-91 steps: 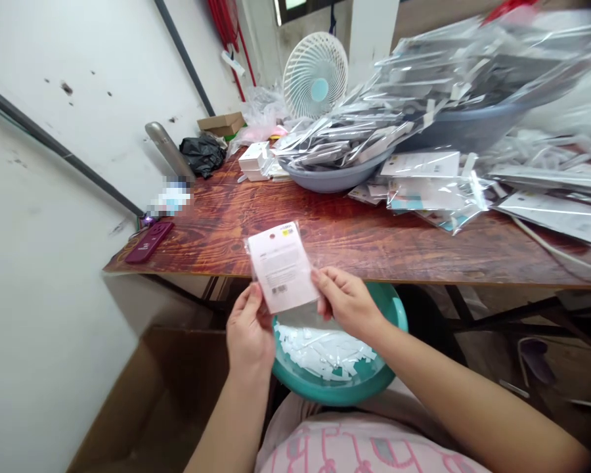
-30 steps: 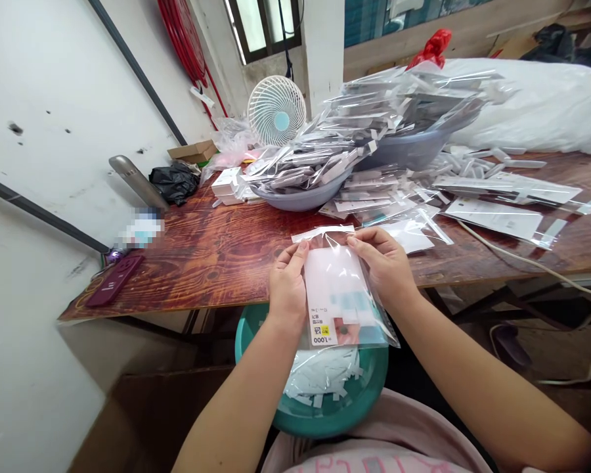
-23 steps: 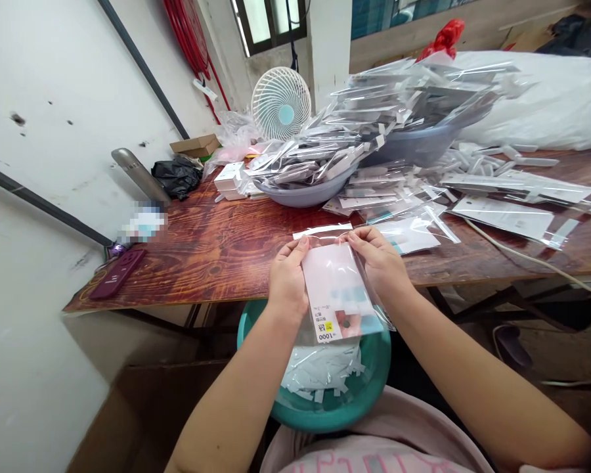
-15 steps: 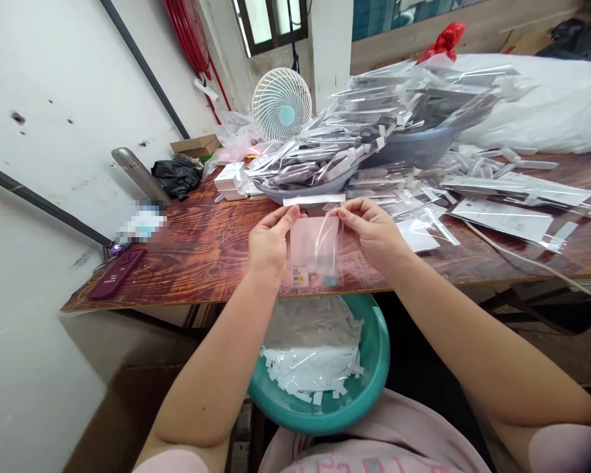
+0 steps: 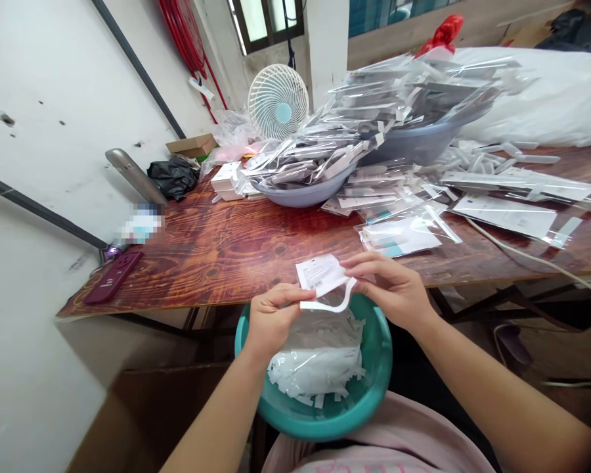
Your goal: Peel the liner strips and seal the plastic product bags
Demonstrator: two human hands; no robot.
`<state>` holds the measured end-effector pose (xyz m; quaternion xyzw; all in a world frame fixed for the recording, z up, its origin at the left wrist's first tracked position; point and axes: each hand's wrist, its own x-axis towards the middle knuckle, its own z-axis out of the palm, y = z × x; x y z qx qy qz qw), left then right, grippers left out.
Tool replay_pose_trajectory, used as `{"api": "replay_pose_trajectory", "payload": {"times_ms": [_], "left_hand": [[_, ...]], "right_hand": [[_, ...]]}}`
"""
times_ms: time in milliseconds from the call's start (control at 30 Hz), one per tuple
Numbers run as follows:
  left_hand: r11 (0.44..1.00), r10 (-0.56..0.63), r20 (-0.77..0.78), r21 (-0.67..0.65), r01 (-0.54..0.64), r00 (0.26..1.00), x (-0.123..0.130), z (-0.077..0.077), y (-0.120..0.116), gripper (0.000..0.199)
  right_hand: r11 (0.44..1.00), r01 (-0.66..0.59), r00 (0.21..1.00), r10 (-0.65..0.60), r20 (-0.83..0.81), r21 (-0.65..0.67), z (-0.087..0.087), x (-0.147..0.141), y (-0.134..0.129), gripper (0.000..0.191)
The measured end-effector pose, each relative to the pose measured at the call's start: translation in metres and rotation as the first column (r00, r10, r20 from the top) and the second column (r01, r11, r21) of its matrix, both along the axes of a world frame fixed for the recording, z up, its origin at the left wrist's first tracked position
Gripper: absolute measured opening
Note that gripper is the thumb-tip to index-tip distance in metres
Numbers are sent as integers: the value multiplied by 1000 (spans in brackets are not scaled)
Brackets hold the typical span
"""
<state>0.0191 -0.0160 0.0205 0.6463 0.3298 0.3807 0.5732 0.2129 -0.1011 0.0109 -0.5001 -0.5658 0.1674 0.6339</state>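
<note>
Between my hands, over the table's front edge, is a clear plastic packet with a printed white card (image 5: pixel 319 274). A curved white strip (image 5: pixel 329 307) runs along its near edge and bows downward. My left hand (image 5: pixel 276 318) is closed, thumb and fingers pinching the packet at the strip's left end. My right hand (image 5: pixel 391 286) is closed too, pinching the packet's right side near the strip's other end. Straight below sits a teal basin (image 5: pixel 320 427) holding a clear bag of white strips (image 5: pixel 315 374). A flat clear packet with a white card (image 5: pixel 401 236) lies just beyond my right hand.
Two grey bowls, one in front (image 5: pixel 303 196) and one behind (image 5: pixel 414 144), are heaped with clear packets. A fan (image 5: pixel 278 102) stands behind them. More packets (image 5: pixel 509 217) and a pale cable (image 5: pixel 532 256) lie at right. A dark red phone (image 5: pixel 113 277) rests at the left edge.
Both hands have come down and nearer to me with the packet, which has tipped so its printed white card faces up. The white strip has swung from the far edge to the near edge.
</note>
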Motion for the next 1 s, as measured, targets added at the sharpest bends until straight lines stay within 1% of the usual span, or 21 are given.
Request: {"api": "replay_pose_trajectory", "payload": {"times_ms": [67, 133, 200, 267, 367, 433, 467, 533, 600, 633, 700, 767, 800, 900, 1000], "left_hand": [[999, 5, -13, -40, -5, 1000, -1, -7, -5, 12], [997, 40, -30, -62, -42, 999, -3, -11, -6, 13], [995, 65, -38, -69, -68, 997, -5, -13, -5, 12], [996, 63, -48, -58, -65, 997, -8, -15, -3, 9], [999, 17, -153, -30, -22, 988, -16, -20, -3, 7], [999, -9, -239, -32, 1, 971, -21, -24, -6, 9], [999, -7, -261, -42, -5, 965, -23, -25, -8, 10], [994, 13, -257, -102, -40, 966, -27, -27, -14, 13], [975, 7, -222, -215, -56, 975, -28, -27, -19, 15], [956, -11, -198, -289, -48, 980, -27, -26, -21, 16], [901, -48, -157, -433, -25, 986, -26, -25, -24, 20], [844, -28, -133, -535, -48, 991, -24, -25, -25, 24], [818, -2, -127, -570, -72, 992, -22, -26, -25, 26], [747, 95, -115, -649, -147, 989, -18, -28, -26, 27], [687, 148, -120, -702, -189, 982, -13, -30, -30, 28]], "right_hand": [[999, 41, 977, -47, 209, 30, -3, 0, -6, 16], [997, 52, 926, -66, 371, 49, -6, 1, -11, 19], [997, 64, 901, -74, 427, 37, -9, 2, -15, 18], [997, 77, 912, -64, 406, -15, -13, 4, -20, 15], [988, 36, 936, 20, 352, -151, -19, 3, -30, 10], [968, 16, 958, 57, 282, -251, -22, 0, -36, 8], [954, 17, 974, 53, 221, -301, -23, -3, -39, 9], [918, 19, 999, 2, 52, -396, -26, -9, -43, 13], [878, -14, 989, -57, -134, -478, -28, -15, -45, 20], [861, -46, 972, -80, -223, -507, -28, -18, -45, 23], [831, -127, 920, -105, -377, -542, -28, -23, -45, 26], [808, -188, 870, -127, -476, -558, -28, -26, -45, 28], [801, -193, 855, -147, -498, -567, -28, -27, -45, 29], [809, -133, 831, -224, -509, -573, -29, -31, -43, 30], [831, -39, 809, -299, -505, -555, -33, -34, -39, 30]]}}
